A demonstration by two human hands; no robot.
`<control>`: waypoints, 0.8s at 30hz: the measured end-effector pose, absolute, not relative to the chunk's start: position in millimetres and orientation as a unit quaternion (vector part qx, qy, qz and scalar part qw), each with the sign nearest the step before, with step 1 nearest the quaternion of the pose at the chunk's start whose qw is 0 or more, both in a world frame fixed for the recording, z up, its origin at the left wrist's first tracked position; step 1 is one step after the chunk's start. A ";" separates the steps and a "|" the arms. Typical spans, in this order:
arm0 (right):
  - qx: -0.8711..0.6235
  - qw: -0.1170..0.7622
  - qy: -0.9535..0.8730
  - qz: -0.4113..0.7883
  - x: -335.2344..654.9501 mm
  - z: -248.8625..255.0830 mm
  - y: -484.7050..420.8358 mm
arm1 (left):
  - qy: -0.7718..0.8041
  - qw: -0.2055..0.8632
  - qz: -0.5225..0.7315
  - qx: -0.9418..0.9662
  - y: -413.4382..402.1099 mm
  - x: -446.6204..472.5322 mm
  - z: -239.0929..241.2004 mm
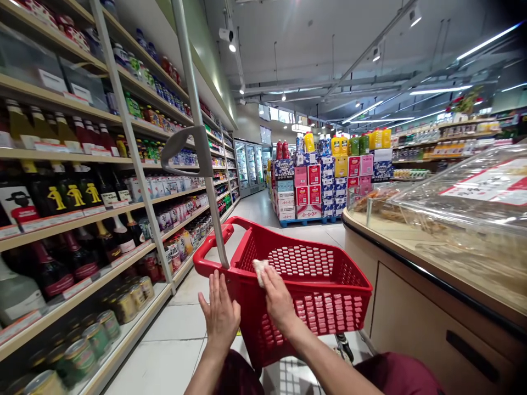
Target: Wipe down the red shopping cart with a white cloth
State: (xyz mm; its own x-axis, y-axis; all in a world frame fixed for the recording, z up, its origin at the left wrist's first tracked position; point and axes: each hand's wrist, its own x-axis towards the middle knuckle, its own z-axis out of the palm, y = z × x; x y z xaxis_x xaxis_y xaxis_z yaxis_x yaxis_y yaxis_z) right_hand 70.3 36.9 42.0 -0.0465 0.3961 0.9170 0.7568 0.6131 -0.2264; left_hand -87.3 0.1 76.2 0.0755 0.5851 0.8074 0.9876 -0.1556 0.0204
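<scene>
A red plastic shopping basket [329, 307] on wheels stands on the aisle floor right in front of me. Its grey pull handle [197, 137] rises up from the near rim. My right hand [276, 296] presses a small white cloth [260, 271] against the basket's near rim, fingers closed on it. My left hand [219, 312] rests beside the handle's base with its fingers stretched out, holding nothing. The inside of the basket holds nothing that I can see.
Shelves [82, 219] of bottles, cans and jars line the left side. A counter with a clear display case [461, 219] runs along the right. Stacked boxes and drinks on a pallet [325, 186] stand farther down the tiled aisle, with fridges [249, 164] behind.
</scene>
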 end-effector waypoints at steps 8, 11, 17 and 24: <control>-0.274 0.542 -0.775 -0.175 24.5 74.4 24.0 | -0.574 0.311 -0.340 -0.677 -7.9 -97.4 71.6; -0.266 0.505 -0.800 -0.185 45.3 42.1 12.1 | -0.568 0.306 -0.352 -0.678 -9.8 -91.9 66.8; -0.304 0.531 -0.768 -0.192 92.3 22.0 6.2 | -0.539 0.294 -0.372 -0.696 -11.5 -73.7 72.9; -0.346 0.496 -0.782 -0.150 139.4 -7.2 -3.1 | -0.460 0.232 -0.363 -0.777 -18.1 -29.3 56.3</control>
